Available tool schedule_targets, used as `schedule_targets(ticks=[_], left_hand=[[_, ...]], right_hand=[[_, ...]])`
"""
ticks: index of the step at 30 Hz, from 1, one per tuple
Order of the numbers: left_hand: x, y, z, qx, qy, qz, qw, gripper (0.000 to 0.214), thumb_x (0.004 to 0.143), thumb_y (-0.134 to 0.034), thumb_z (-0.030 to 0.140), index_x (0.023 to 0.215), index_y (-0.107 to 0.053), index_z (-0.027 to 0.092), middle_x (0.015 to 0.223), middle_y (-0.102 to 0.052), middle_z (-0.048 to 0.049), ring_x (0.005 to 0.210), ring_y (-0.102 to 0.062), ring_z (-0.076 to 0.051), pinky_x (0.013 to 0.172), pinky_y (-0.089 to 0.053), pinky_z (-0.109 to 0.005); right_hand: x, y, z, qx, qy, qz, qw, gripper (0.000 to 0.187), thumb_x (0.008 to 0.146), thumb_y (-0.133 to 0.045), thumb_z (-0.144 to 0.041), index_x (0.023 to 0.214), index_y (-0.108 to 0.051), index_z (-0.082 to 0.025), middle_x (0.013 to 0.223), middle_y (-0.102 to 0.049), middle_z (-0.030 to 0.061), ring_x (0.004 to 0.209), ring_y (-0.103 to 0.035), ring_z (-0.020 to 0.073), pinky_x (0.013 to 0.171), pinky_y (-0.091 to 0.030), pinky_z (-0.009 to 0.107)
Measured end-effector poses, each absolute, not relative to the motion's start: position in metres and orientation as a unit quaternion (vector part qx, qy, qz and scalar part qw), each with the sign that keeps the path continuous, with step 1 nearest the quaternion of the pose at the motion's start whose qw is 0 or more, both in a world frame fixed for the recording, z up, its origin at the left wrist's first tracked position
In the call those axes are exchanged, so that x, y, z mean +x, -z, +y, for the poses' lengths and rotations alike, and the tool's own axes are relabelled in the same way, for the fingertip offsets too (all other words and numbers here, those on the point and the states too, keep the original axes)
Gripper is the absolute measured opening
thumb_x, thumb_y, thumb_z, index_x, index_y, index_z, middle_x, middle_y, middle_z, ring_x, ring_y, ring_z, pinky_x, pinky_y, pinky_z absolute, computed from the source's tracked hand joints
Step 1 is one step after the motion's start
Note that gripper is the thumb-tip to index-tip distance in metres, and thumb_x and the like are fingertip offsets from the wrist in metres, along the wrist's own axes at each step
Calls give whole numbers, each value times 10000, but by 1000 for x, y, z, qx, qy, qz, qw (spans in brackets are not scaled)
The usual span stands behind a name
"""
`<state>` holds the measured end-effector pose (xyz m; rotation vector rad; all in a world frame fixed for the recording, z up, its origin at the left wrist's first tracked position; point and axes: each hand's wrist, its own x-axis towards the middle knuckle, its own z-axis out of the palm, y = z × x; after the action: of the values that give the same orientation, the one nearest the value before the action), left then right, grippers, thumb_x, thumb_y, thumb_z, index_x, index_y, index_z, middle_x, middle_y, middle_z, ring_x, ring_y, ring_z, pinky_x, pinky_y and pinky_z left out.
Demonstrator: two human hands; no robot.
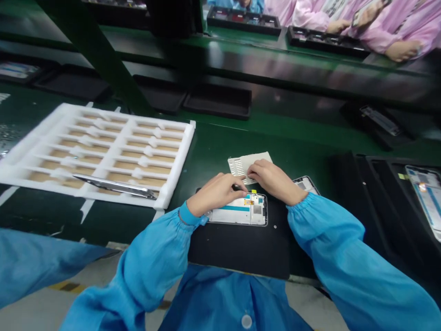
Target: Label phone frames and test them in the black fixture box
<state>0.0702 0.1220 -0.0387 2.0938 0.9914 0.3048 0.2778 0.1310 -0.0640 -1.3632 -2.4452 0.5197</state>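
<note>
My left hand (pixel 215 194) and my right hand (pixel 272 180) meet over a small white sheet of stickers (pixel 245 164) lying on the green belt. Both hands have their fingers curled into a pinch at the sheet's near edge; what they grip is too small to name. Just below the hands, a phone frame (pixel 241 210) with a white and teal inside lies on a black mat (pixel 241 248). A second phone frame (pixel 306 184) peeks out behind my right wrist.
A white foam tray (pixel 103 149) with slotted rows sits at left, a metal phone part (pixel 115 186) lying across its near edge. Black trays (pixel 386 193) with another phone frame (pixel 427 197) stand at right. Other people in pink sleeves (pixel 396 27) work across the line.
</note>
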Motion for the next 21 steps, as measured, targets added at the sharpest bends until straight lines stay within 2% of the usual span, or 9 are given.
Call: schedule_targets(ticks=[5, 10, 14, 15, 18, 21], left_hand=[[71, 45, 124, 826, -110, 406, 376, 140, 880, -640, 289, 906, -771, 244, 765, -750, -1, 677, -693, -189, 620, -450, -257], [70, 50, 123, 817, -110, 400, 400, 121, 860, -637, 238, 884, -751, 271, 1065, -755, -5, 965, -716, -247, 734, -500, -292], [69, 49, 124, 816, -118, 376, 422, 108, 874, -633, 234, 876, -740, 247, 982, -767, -17, 1166, -647, -255, 792, -515, -277], [68, 48, 124, 820, -124, 367, 420, 102, 879, -636, 234, 874, -738, 239, 1015, -765, -25, 1179, -639, -252, 799, -517, -276], [66, 45, 121, 836, -145, 359, 390, 90, 885, -652, 236, 878, -739, 221, 1334, -634, -55, 1119, -669, -245, 834, -528, -302], [63, 40, 110, 853, -163, 365, 337, 110, 909, -641, 279, 915, -742, 237, 1497, -463, -37, 1116, -670, -246, 898, -528, -340]], right_hand=[[278, 63, 119, -481, -189, -841, 161, 134, 892, -489, -92, 835, -564, -187, 879, -571, 91, 868, -485, 249, 813, -391, 387], [280, 72, 116, -527, -224, -770, 281, 120, 953, -472, -245, 856, -531, -206, 856, -555, 55, 823, -518, 207, 778, -437, 358], [275, 71, 117, -568, -256, -664, 415, 169, 995, -413, -353, 937, -490, -214, 932, -597, 51, 844, -582, 171, 774, -494, 339], [273, 69, 116, -569, -267, -641, 439, 183, 1001, -400, -372, 946, -479, -216, 935, -610, 49, 838, -599, 162, 775, -508, 336], [268, 59, 108, -567, -307, -588, 488, 202, 982, -456, -410, 935, -486, -216, 852, -628, 26, 773, -628, 144, 745, -538, 320], [268, 43, 89, -570, -346, -533, 521, 215, 865, -670, -389, 892, -556, -209, 802, -649, 12, 749, -651, 153, 728, -558, 316]])
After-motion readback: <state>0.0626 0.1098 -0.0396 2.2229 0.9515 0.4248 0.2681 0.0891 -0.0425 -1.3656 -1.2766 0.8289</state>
